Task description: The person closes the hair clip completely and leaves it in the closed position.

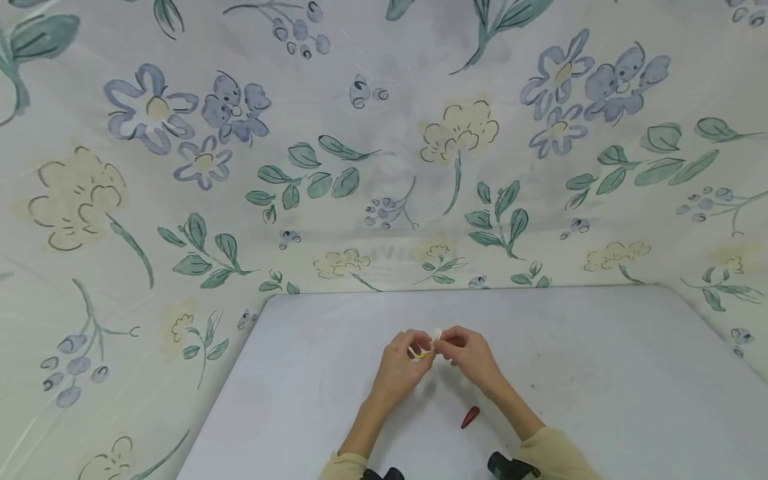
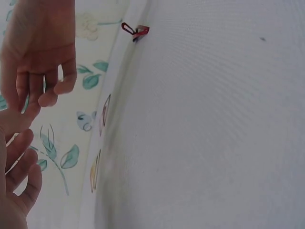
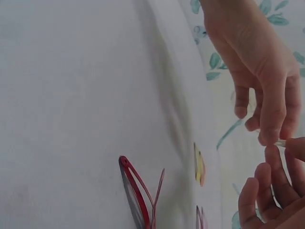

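In the head view my left hand [image 1: 397, 372] and right hand [image 1: 474, 360] meet above the white table. Between their fingertips is a small, slim, pale hair clip [image 1: 437, 335], pinched from both sides. The right wrist view shows only a short pale piece of the clip [image 3: 281, 142]; the fingers cover the rest. A red snap hair clip [image 1: 471, 417] lies on the table nearer to me, below the right hand. Its arms look spread apart in the right wrist view. A yellow clip [image 3: 198, 164] lies near the table's edge, partly seen past the left hand in the head view.
The white tabletop [image 1: 288, 400] extends on both sides of the hands. A pinkish clip [image 3: 200, 217] lies near the yellow one. Flower-patterned sheeting [image 1: 384, 153] rises behind the table's far edge and at its sides.
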The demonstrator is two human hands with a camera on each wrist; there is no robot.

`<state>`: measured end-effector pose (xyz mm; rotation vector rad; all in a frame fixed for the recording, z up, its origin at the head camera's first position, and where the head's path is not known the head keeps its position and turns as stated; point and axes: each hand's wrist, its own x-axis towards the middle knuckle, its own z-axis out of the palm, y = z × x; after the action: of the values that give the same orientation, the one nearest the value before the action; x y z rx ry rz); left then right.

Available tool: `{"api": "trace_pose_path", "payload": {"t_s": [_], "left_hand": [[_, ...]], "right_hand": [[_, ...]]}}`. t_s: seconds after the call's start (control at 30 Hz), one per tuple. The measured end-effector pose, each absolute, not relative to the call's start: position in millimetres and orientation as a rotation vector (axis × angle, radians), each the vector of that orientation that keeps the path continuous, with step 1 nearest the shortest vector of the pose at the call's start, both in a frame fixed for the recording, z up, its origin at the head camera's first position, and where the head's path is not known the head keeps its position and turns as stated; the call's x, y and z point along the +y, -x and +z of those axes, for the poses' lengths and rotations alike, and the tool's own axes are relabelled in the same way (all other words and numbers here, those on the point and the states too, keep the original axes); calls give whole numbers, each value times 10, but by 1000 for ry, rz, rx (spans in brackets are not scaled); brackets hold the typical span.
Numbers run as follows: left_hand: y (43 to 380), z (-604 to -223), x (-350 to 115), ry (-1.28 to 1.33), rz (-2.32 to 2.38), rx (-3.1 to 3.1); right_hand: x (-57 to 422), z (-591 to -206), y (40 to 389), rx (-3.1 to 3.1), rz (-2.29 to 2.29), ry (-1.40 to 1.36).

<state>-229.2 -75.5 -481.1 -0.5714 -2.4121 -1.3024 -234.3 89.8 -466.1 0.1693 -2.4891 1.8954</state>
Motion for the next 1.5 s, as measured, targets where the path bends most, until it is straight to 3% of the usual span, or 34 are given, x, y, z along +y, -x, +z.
{"api": "trace_pose_path", "payload": {"t_s": [0.47, 0.9, 1.5], "left_hand": [[2301, -4806, -810, 582, -1266, -2461], [2387, -4800, -937, 604, -1389, -2602], [2503, -4798, -1020, 485, -1432, -2755]], "right_hand": [[889, -4711, 2301, -2570, 1897, -156], [886, -4791, 2299, -2548, 1439, -428], [816, -4880, 2371, -2793, 936, -450]]}}
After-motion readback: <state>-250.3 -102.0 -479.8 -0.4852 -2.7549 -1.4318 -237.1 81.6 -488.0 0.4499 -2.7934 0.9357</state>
